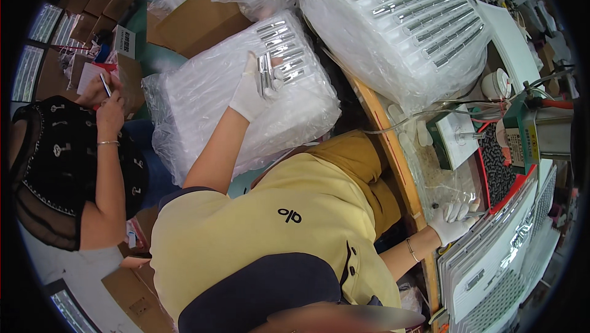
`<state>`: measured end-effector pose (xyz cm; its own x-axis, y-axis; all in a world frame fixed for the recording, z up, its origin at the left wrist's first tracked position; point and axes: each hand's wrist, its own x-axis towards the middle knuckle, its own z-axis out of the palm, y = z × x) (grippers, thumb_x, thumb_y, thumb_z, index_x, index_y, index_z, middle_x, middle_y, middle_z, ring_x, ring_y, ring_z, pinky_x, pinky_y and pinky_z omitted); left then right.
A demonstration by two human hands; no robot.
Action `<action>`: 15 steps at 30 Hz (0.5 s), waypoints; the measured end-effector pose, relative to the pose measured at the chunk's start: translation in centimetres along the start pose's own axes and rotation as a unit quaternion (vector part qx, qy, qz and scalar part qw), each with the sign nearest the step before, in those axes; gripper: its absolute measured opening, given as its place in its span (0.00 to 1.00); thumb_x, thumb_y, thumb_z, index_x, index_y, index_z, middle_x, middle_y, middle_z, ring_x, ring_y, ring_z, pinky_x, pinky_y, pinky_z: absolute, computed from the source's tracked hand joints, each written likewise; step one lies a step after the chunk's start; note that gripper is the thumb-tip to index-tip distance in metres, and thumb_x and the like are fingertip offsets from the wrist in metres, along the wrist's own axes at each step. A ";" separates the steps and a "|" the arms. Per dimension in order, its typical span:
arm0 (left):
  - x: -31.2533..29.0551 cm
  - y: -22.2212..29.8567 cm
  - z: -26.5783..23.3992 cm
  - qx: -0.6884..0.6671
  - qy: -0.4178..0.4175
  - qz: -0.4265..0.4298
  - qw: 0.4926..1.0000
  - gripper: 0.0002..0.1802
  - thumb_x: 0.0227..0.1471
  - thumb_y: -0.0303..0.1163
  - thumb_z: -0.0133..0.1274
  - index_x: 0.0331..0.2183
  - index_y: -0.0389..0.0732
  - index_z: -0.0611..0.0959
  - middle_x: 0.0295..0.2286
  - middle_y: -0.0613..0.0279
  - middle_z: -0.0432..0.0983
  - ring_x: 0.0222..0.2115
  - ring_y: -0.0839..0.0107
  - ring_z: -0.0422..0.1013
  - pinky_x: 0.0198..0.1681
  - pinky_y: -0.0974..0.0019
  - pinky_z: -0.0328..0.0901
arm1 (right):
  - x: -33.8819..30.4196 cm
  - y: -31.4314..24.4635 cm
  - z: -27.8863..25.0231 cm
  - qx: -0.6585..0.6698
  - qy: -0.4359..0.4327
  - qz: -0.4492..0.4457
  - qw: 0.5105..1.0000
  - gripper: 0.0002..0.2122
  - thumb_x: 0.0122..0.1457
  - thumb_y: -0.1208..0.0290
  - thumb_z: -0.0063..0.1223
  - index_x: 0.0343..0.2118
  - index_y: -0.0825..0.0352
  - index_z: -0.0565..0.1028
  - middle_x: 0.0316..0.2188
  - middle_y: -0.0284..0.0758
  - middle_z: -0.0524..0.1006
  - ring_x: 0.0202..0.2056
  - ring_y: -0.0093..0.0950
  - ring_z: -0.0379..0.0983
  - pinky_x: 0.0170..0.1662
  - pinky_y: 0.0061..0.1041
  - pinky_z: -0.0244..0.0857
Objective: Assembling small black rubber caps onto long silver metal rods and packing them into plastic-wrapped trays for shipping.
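Observation:
My left hand [255, 84], in a white glove, is closed around several shiny silver tubes [265, 73]. It is over a white plastic-wrapped tray [203, 99], beside a row of similar silver tubes [294, 56] lying in it. At the right, my gloved right hand [453, 221] is over the workbench edge, beside a stack of pale trays [485, 271]. Its fingers are curled together, and a small greyish metallic piece shows at the fingertips; its kind is unclear.
Another wrapped tray [393, 56] full of silver tubes stands at the upper right. A red bin [499, 167] holds small black parts, next to a white-topped fixture [456, 136] with cables. At the left, a co-worker [67, 161] holds a pen-like object. Cardboard boxes [98, 1] are stacked behind.

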<state>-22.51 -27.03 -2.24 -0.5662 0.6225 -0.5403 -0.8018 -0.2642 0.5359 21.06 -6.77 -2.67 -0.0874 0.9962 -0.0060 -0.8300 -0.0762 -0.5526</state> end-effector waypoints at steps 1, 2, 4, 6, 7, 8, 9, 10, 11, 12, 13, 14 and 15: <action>0.9 -0.1 -1.4 0.004 -0.034 -0.014 0.999 0.29 0.56 0.59 0.34 0.36 0.42 0.72 0.19 0.68 0.65 0.13 0.80 0.57 0.11 0.80 0.51 | -0.1 0.0 0.3 -0.001 0.015 -0.001 1.000 0.21 0.65 0.58 0.32 0.49 0.71 0.67 0.11 0.25 0.52 0.09 0.15 0.40 0.09 0.15 0.37; 1.6 -0.3 -2.6 0.009 -0.069 -0.029 0.997 0.28 0.57 0.57 0.36 0.38 0.41 0.72 0.20 0.68 0.64 0.14 0.80 0.57 0.12 0.81 0.51 | -0.1 0.0 0.5 -0.001 0.031 -0.003 1.000 0.21 0.65 0.58 0.32 0.48 0.71 0.67 0.11 0.25 0.52 0.09 0.15 0.40 0.09 0.15 0.37; 2.4 -0.6 -3.9 0.032 -0.095 -0.033 0.994 0.25 0.57 0.56 0.37 0.37 0.43 0.72 0.19 0.70 0.63 0.14 0.81 0.56 0.12 0.81 0.50 | -0.2 0.0 0.7 -0.004 0.041 -0.001 0.999 0.20 0.65 0.58 0.32 0.48 0.71 0.67 0.11 0.25 0.52 0.09 0.15 0.40 0.09 0.15 0.37; 2.7 -1.0 -4.3 0.056 -0.123 -0.036 0.990 0.23 0.57 0.54 0.38 0.36 0.44 0.72 0.18 0.72 0.62 0.13 0.82 0.56 0.11 0.82 0.50 | -0.2 -0.2 0.2 0.004 0.026 0.006 1.000 0.21 0.65 0.57 0.31 0.47 0.70 0.68 0.10 0.24 0.51 0.09 0.15 0.40 0.09 0.15 0.38; 2.6 -1.3 -4.0 0.075 -0.103 -0.028 0.991 0.22 0.58 0.53 0.37 0.35 0.44 0.72 0.17 0.73 0.60 0.13 0.83 0.55 0.11 0.82 0.48 | -0.1 -0.3 -0.3 0.004 0.027 0.005 1.000 0.21 0.65 0.57 0.31 0.47 0.70 0.68 0.10 0.24 0.51 0.09 0.15 0.40 0.09 0.15 0.38; 2.4 -1.4 -3.8 0.095 -0.083 -0.019 0.992 0.21 0.59 0.53 0.37 0.35 0.45 0.73 0.16 0.74 0.59 0.12 0.84 0.53 0.10 0.82 0.47 | 0.0 -0.4 -0.7 0.011 0.004 0.014 1.000 0.21 0.65 0.57 0.31 0.47 0.70 0.68 0.10 0.24 0.51 0.09 0.15 0.40 0.09 0.15 0.38; 2.2 -1.4 -3.4 0.096 -0.084 -0.021 0.992 0.21 0.59 0.53 0.37 0.35 0.45 0.73 0.16 0.74 0.59 0.12 0.84 0.53 0.10 0.82 0.47 | -0.1 -0.5 -0.9 0.018 -0.019 0.022 0.999 0.21 0.65 0.56 0.30 0.47 0.70 0.68 0.10 0.24 0.51 0.09 0.15 0.40 0.09 0.15 0.38; 1.9 -1.3 -3.0 0.160 -0.050 -0.014 0.986 0.19 0.58 0.50 0.41 0.36 0.43 0.73 0.17 0.73 0.61 0.13 0.82 0.57 0.12 0.79 0.51 | -0.1 -0.5 -1.0 0.018 -0.018 0.021 0.999 0.21 0.65 0.56 0.30 0.47 0.70 0.68 0.10 0.24 0.51 0.09 0.15 0.40 0.09 0.15 0.38; 1.8 -1.3 -2.7 0.223 -0.017 -0.007 0.975 0.18 0.57 0.47 0.45 0.38 0.41 0.73 0.18 0.72 0.63 0.14 0.79 0.60 0.14 0.77 0.56 | 0.0 -0.5 -1.2 0.023 -0.018 0.020 0.999 0.22 0.65 0.56 0.30 0.47 0.70 0.68 0.10 0.25 0.51 0.09 0.15 0.40 0.09 0.15 0.39; 2.1 -2.0 -3.0 0.225 -0.017 -0.009 0.974 0.18 0.57 0.47 0.45 0.38 0.41 0.73 0.18 0.72 0.63 0.14 0.79 0.60 0.14 0.77 0.56 | 0.0 -0.5 -1.2 0.028 -0.017 0.018 0.999 0.22 0.65 0.56 0.29 0.47 0.70 0.68 0.10 0.25 0.51 0.08 0.15 0.40 0.09 0.15 0.39; 2.7 -3.1 -3.4 0.426 0.003 0.170 0.889 0.19 0.53 0.43 0.50 0.41 0.39 0.72 0.22 0.65 0.67 0.20 0.72 0.65 0.22 0.72 0.61 | -0.1 -0.4 -1.1 0.028 -0.015 0.018 0.999 0.22 0.65 0.56 0.29 0.47 0.70 0.68 0.10 0.25 0.51 0.08 0.15 0.40 0.09 0.15 0.39; 3.1 -4.0 -3.8 0.593 0.022 0.334 0.732 0.23 0.50 0.40 0.55 0.44 0.37 0.71 0.25 0.59 0.71 0.26 0.65 0.70 0.30 0.67 0.66 | -0.1 -0.4 -1.0 0.019 -0.002 0.018 1.000 0.22 0.65 0.56 0.29 0.47 0.70 0.68 0.10 0.25 0.51 0.08 0.15 0.40 0.09 0.16 0.39; 2.8 -4.7 -2.9 0.595 0.017 0.331 0.732 0.23 0.50 0.40 0.55 0.44 0.37 0.71 0.25 0.59 0.71 0.26 0.65 0.70 0.30 0.67 0.66 | -0.2 -0.4 -0.9 0.008 0.012 0.015 1.000 0.22 0.65 0.56 0.29 0.47 0.70 0.68 0.10 0.25 0.51 0.08 0.15 0.40 0.09 0.16 0.39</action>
<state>-20.89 -26.20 -8.08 -0.7768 0.6234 0.0888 0.3725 0.3413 0.8630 21.91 -6.90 -3.20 -0.1003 0.9940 -0.0428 -0.8357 -0.1075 -0.5386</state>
